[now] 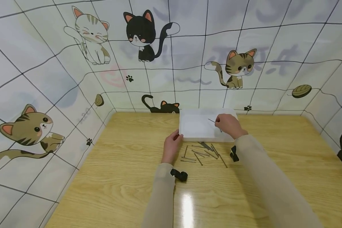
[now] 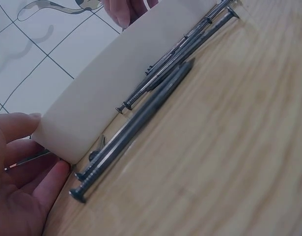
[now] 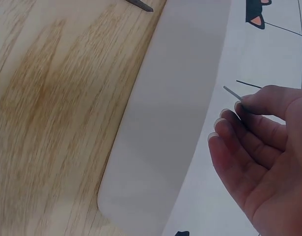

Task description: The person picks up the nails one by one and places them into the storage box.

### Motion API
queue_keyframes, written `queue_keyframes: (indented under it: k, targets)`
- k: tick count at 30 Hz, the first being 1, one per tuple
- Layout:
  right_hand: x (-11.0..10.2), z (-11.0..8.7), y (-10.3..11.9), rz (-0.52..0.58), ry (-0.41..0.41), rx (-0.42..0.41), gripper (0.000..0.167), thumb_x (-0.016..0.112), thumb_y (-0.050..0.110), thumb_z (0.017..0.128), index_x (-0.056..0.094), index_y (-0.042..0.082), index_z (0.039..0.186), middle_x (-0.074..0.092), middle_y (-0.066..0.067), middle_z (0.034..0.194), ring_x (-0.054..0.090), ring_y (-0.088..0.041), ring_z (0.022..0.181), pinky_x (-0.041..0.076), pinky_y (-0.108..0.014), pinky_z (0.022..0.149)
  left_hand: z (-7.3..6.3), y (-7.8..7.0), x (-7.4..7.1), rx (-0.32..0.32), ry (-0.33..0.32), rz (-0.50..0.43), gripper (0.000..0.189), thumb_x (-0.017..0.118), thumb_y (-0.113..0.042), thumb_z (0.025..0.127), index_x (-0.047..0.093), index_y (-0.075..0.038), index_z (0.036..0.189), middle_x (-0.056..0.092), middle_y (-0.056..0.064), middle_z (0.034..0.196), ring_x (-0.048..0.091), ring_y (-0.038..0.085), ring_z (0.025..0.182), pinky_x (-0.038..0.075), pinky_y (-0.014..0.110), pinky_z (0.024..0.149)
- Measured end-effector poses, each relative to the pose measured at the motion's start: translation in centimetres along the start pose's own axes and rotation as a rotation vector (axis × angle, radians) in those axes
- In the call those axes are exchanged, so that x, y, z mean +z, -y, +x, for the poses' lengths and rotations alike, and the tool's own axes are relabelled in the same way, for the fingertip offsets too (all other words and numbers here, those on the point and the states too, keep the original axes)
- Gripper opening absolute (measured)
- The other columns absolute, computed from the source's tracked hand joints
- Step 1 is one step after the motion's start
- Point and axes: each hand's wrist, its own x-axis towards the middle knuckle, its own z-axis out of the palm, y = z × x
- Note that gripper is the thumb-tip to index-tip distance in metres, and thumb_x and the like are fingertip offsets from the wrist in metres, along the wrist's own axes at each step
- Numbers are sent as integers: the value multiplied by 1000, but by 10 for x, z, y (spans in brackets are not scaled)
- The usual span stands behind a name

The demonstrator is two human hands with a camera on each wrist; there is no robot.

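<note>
A shallow white tray (image 1: 198,139) lies at the back of the table against the wall. My left hand (image 1: 172,146) grips its front left corner; in the left wrist view the fingers (image 2: 15,127) lie along the wall's edge and at its base. Over the tray's right part, my right hand (image 1: 228,124) pinches a thin nail (image 1: 211,120) between thumb and fingertips. The end of this nail (image 3: 233,92) sticks out past the thumb in the right wrist view, while the other fingers curve loosely. Several loose nails (image 1: 199,159) are scattered on the table in front of the tray.
The wooden table (image 1: 125,177) runs up to a back wall (image 1: 188,79) covered with a cat-print sheet. Some nails (image 2: 136,132) lie close along the tray's front wall. A black wrist mount (image 1: 180,175) sits on the left sleeve, another mount (image 1: 234,154) on the right.
</note>
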Motion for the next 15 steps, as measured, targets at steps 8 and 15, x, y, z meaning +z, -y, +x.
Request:
queue_keyframes:
  k: [8, 15]
  targets:
    - [8, 11, -1, -17, 35, 70, 23, 52, 18, 87, 62, 1, 99, 63, -10, 84, 55, -18, 60, 43, -34, 53, 1, 2, 2, 16, -3, -5, 42, 56, -31, 87, 52, -18, 127, 58, -2, 116, 52, 10, 104, 42, 31, 86]
    - [7, 14, -2, -38, 43, 102, 22, 52, 16, 87, 62, 0, 97, 62, -6, 73, 55, -19, 60, 43, -34, 53, 0, 2, 1, 24, -5, 3, 42, 56, -31, 87, 51, -18, 127, 58, -1, 117, 53, 11, 104, 43, 32, 86]
